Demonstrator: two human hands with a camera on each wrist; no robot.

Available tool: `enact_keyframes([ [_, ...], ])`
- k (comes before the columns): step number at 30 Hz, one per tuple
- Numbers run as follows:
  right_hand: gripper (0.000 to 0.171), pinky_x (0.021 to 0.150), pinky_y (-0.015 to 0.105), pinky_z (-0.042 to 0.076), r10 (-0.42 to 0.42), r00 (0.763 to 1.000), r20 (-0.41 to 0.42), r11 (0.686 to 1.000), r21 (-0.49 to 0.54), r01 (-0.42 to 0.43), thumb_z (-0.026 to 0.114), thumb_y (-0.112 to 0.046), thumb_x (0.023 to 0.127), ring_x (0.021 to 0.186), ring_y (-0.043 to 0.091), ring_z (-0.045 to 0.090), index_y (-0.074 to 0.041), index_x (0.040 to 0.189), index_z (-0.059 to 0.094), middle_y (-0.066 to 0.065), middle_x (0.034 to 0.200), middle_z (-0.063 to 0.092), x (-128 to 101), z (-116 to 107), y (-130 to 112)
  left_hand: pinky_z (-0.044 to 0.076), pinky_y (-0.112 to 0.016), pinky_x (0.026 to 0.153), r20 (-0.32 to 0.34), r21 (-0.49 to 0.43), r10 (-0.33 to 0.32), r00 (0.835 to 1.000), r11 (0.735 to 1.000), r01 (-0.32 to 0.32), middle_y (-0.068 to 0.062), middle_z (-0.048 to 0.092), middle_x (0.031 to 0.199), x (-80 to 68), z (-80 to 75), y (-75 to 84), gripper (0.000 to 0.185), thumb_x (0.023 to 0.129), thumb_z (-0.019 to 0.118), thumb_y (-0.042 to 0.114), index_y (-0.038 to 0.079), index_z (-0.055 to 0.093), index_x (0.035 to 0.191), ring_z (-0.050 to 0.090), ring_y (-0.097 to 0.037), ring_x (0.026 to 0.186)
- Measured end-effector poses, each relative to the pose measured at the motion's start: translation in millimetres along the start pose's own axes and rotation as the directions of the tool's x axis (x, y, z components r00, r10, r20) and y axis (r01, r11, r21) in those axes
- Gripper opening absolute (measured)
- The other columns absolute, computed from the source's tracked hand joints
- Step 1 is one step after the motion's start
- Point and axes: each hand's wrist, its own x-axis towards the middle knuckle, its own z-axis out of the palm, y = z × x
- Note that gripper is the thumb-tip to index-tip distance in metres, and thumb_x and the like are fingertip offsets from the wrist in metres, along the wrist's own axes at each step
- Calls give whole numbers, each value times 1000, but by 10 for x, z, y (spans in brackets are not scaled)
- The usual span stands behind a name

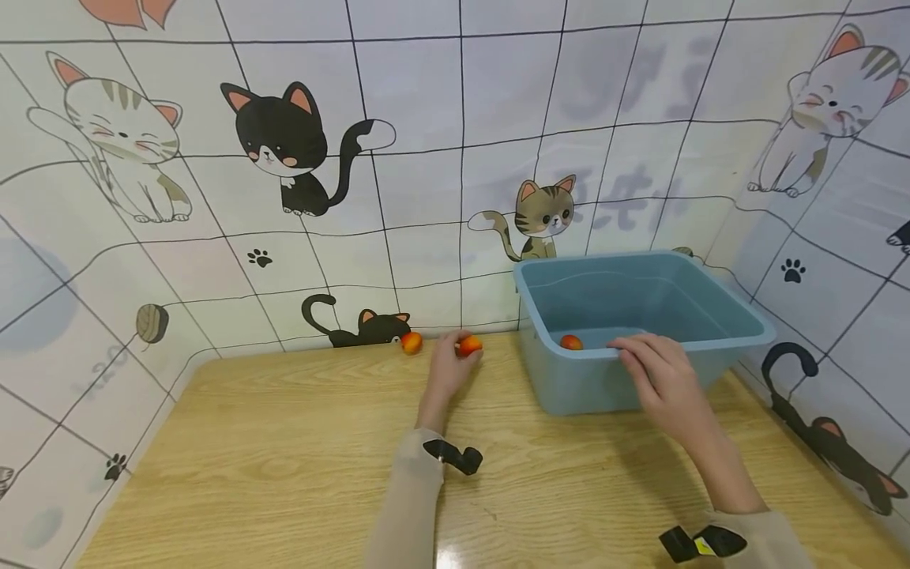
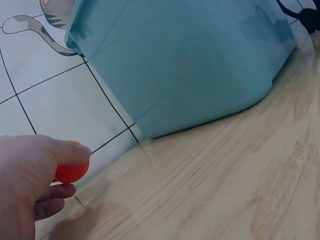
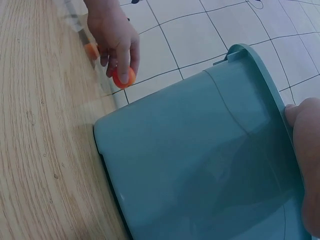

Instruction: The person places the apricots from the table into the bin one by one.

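My left hand (image 1: pixel 447 365) pinches a small orange-red ball (image 1: pixel 471 345) between thumb and fingers, near the back edge of the table and left of the blue plastic bin (image 1: pixel 583 389). In the left wrist view, part of that ball (image 2: pixel 73 173) shows beneath the thumb. My right hand (image 1: pixel 667 386) holds the bin's near rim, fingertips bent over its edge. Inside the bin, against the near side, lies another orange-red ball (image 1: pixel 571 342). A similar orange and yellow ball (image 1: pixel 411 342) rests by the wall, just left of my left hand.
The wood-grain table (image 1: pixel 306 458) runs back to a wall covering (image 1: pixel 426 190) printed with cats and grid lines. The side wall (image 1: pixel 839 316) stands close to the bin's right end. A dark strap with a small device (image 1: pixel 455 457) sits on my left wrist.
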Motion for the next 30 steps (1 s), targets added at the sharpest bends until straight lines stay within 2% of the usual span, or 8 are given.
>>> enact_keyframes([
  [5, 36, 93, 44, 37, 12, 1000, 17, 1000, -5, -12, 47, -26, 109, 97, 34, 58, 1, 111, 71, 13, 102, 68, 4, -16, -16, 52, -35, 84, -12, -70, -23, 1000, 997, 22, -16, 56, 117, -22, -24, 73, 41, 91, 77, 12, 0, 64, 128, 58, -25, 94],
  [14, 34, 92, 46, 38, 21, 1000, 9, 1000, 7, -21, 49, -25, 108, 96, 34, 58, 0, 112, 72, 12, 101, 68, 13, -19, -23, 50, -28, 77, -31, -133, 31, 999, 991, -35, -13, 58, 113, -6, -105, 244, 42, 91, 77, 16, 1, 64, 128, 58, -21, 87],
  [18, 33, 91, 45, 38, 0, 1000, -25, 1000, 17, 1, 51, -25, 107, 93, 34, 58, 1, 110, 72, 12, 100, 68, 15, -11, -16, 49, -28, 75, -34, -164, 74, 997, 983, -78, -12, 58, 111, -2, -162, 383, 44, 91, 77, 19, 1, 64, 129, 57, -21, 85],
  [30, 35, 90, 46, 38, -5, 1000, -28, 1000, 14, 6, 50, -26, 107, 94, 34, 58, 1, 110, 72, 13, 100, 68, 18, 9, -9, 51, -26, 79, -32, -189, 152, 988, 970, -156, -10, 59, 111, -43, -271, 815, 44, 91, 77, 20, 7, 65, 132, 60, -21, 91],
])
